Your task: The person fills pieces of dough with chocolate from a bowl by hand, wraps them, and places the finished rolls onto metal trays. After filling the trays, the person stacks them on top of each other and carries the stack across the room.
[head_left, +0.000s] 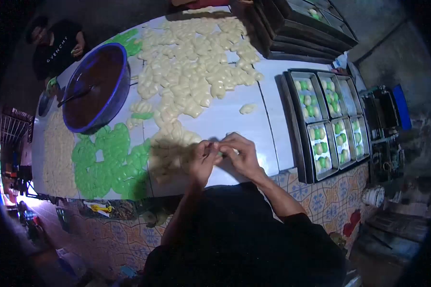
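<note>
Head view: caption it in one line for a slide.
Both hands, left hand and right hand, pinch a dough piece beside baking trays.

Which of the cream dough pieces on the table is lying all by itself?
The single cream dough piece on bare white table, right of the big cream heap, touching no other piece.

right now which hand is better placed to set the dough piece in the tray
Right, probably. Both hands pinch the dough piece together, but the right hand is on the side nearer the tray of filled moulds; the left hand sits over the cream and green dough pieces.
</note>
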